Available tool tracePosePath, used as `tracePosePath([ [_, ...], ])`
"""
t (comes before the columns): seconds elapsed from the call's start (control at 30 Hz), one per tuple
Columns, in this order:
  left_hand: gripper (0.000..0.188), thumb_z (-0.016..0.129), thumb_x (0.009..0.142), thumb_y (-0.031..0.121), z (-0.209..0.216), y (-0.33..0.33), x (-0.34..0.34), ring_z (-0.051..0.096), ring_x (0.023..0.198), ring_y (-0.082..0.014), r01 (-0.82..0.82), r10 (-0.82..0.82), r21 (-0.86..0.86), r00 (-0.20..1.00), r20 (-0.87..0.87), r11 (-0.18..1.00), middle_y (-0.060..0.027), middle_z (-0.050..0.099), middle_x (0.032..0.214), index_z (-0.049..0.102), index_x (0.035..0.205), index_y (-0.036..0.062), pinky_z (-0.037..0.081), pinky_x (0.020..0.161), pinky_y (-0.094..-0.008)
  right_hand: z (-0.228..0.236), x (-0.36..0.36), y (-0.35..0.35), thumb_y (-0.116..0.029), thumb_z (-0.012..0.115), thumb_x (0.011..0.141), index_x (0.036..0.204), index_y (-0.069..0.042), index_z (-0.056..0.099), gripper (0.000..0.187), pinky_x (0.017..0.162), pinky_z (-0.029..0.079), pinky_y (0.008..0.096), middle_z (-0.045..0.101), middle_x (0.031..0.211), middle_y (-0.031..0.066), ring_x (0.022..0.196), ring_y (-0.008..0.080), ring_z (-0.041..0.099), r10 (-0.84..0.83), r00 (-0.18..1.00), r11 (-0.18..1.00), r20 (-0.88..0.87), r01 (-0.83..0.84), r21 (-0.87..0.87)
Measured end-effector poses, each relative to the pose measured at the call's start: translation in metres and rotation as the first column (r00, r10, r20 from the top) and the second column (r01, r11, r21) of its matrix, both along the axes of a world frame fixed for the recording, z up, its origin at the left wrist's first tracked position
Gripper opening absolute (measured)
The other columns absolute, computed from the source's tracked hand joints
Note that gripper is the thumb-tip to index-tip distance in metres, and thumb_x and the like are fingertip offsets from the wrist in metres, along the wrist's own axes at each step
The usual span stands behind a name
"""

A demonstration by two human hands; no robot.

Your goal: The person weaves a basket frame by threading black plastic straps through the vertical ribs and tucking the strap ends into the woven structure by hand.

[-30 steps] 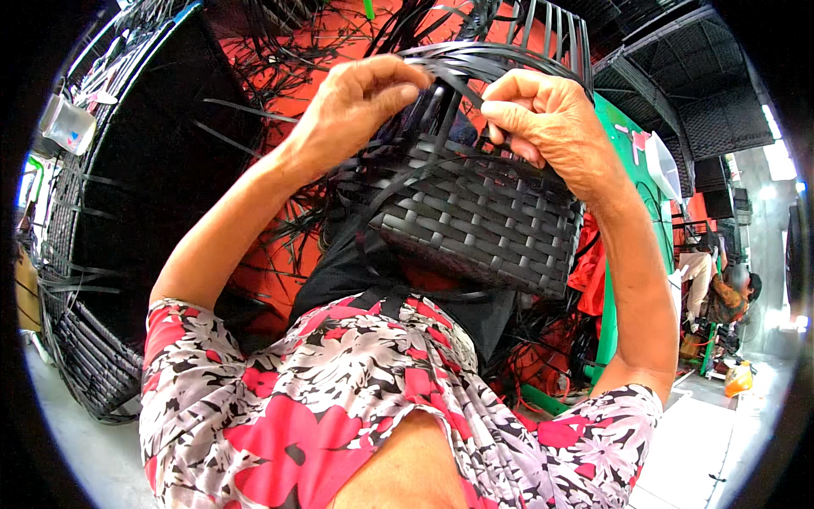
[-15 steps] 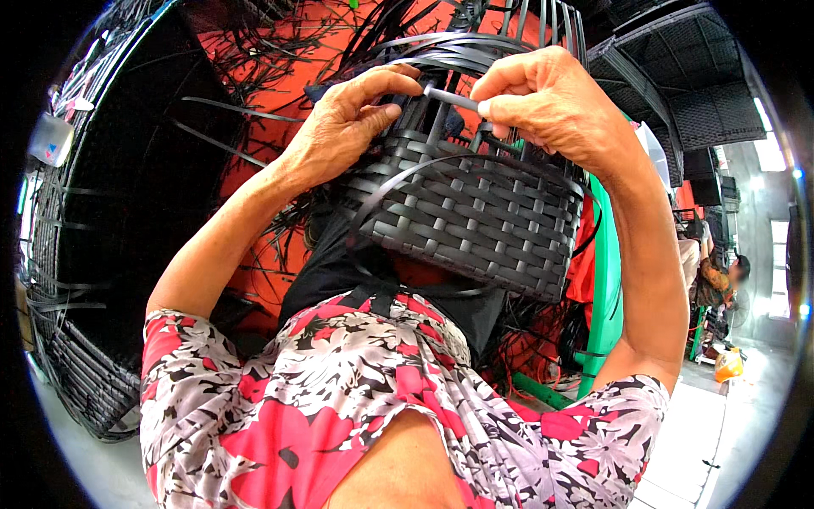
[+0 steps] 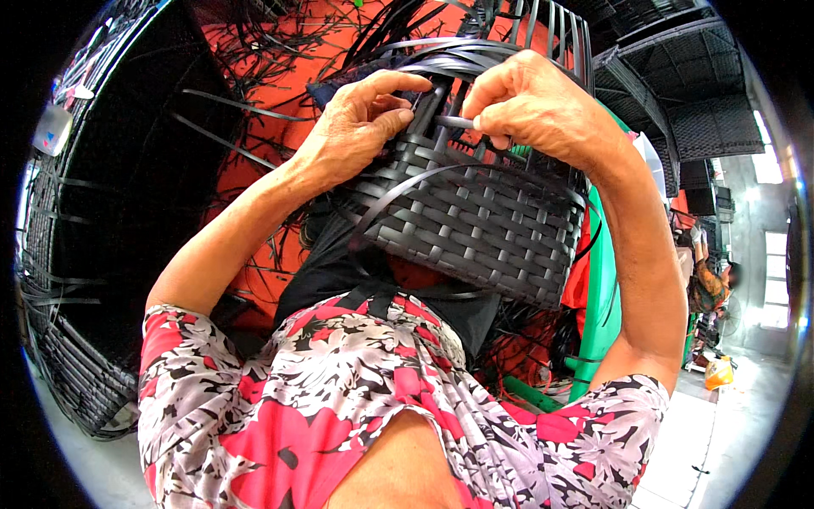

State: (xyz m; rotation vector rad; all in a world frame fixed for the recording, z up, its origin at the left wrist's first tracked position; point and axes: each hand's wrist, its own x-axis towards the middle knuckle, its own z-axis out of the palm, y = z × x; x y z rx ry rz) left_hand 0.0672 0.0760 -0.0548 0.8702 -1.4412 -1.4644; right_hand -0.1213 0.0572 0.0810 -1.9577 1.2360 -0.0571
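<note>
Black flat strips form a woven panel point(image 3: 475, 222) that leans over my lap, its lower part closely woven and its upper part bare uprights. My right hand point(image 3: 534, 106) is closed at the panel's upper edge, pinching a flat plastic strip point(image 3: 454, 122) between thumb and fingers. The strip's free end points left, across the uprights. My left hand point(image 3: 360, 123) is at the panel's upper left, index finger stretched out beside a dark upright point(image 3: 429, 109), thumb apart from it. I see nothing held there. A loose strip point(image 3: 403, 188) curves across the panel's front.
Bundled black strips point(image 3: 458, 56) lie behind my hands. Cut scraps litter the red floor covering point(image 3: 288, 72). Large dark woven furniture point(image 3: 144, 170) stands left, more point(image 3: 695, 93) at upper right. A green plastic piece point(image 3: 604, 297) is beside the panel. Another person point(image 3: 710, 284) is far right.
My right hand has moved slightly left and down with the strip, whose end now sits lower among the uprights. My left hand's index finger has shifted right; the hand is slightly lower.
</note>
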Motion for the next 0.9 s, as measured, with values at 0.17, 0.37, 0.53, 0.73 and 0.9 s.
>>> tracePosePath([
  [0.17, 0.033, 0.053, 0.089, 0.001, 0.001, 0.003, -0.003, 0.056, 0.091, -0.0075, -0.009, 0.003, -0.067, 0.996, -0.085, 0.998, -0.0038, 0.063, 0.101, 0.055, 0.122, 0.0056, 0.046, 0.083, -0.0221, -0.006, -0.012, 0.005, -0.01, 0.06, 0.076, 0.089, 0.002, 0.067, 0.018, 0.045, 0.032, 0.0177, 0.057, 0.061, 0.0002, 0.052, 0.0033, 0.047, -0.122, 0.987, 0.983, 0.107, 0.105, 0.151],
  [0.37, 0.031, 0.052, 0.087, -0.002, -0.001, 0.004, -0.004, 0.057, 0.087, -0.0074, -0.024, 0.01, -0.076, 0.984, -0.176, 0.997, -0.004, 0.063, 0.098, 0.057, 0.117, 0.002, 0.047, 0.079, -0.0224, -0.001, -0.01, 0.018, -0.011, 0.059, 0.079, 0.094, 0.001, 0.066, 0.02, 0.042, 0.03, 0.0161, 0.057, 0.061, 0.0002, 0.049, 0.0018, 0.045, -0.173, 0.983, 0.978, 0.061, 0.164, 0.13],
  [0.53, 0.035, 0.05, 0.089, -0.003, 0.011, 0.01, -0.001, 0.057, 0.095, -0.0079, -0.012, 0.004, -0.087, 0.996, -0.085, 0.996, -0.0048, 0.062, 0.107, 0.054, 0.123, 0.0045, 0.046, 0.087, -0.023, 0.006, -0.014, 0.025, -0.01, 0.059, 0.079, 0.096, 0.0, 0.066, 0.021, 0.041, 0.029, 0.0153, 0.058, 0.061, 0.0002, 0.046, 0.0013, 0.043, -0.198, 0.977, 0.973, 0.081, 0.186, 0.134],
  [0.73, 0.035, 0.05, 0.088, -0.002, 0.012, 0.012, -0.003, 0.054, 0.085, -0.0044, -0.046, 0.039, -0.098, 0.997, -0.065, 0.994, -0.002, 0.062, 0.104, 0.056, 0.121, 0.006, 0.044, 0.075, -0.0188, 0.001, -0.016, 0.026, -0.011, 0.061, 0.079, 0.096, -0.001, 0.065, 0.021, 0.041, 0.029, 0.0142, 0.058, 0.062, -0.0001, 0.046, 0.0004, 0.043, -0.235, 0.965, 0.96, 0.12, 0.211, 0.182],
  [0.9, 0.033, 0.051, 0.088, 0.0, 0.013, 0.014, -0.002, 0.051, 0.079, -0.0029, -0.071, 0.066, -0.1, 0.996, -0.054, 0.992, 0.0005, 0.062, 0.101, 0.058, 0.119, 0.0075, 0.042, 0.068, -0.0176, 0.006, -0.015, 0.032, -0.012, 0.062, 0.078, 0.098, -0.003, 0.065, 0.023, 0.041, 0.028, 0.0146, 0.057, 0.062, -0.0015, 0.047, -0.0001, 0.042, -0.247, 0.965, 0.961, 0.094, 0.23, 0.156],
])
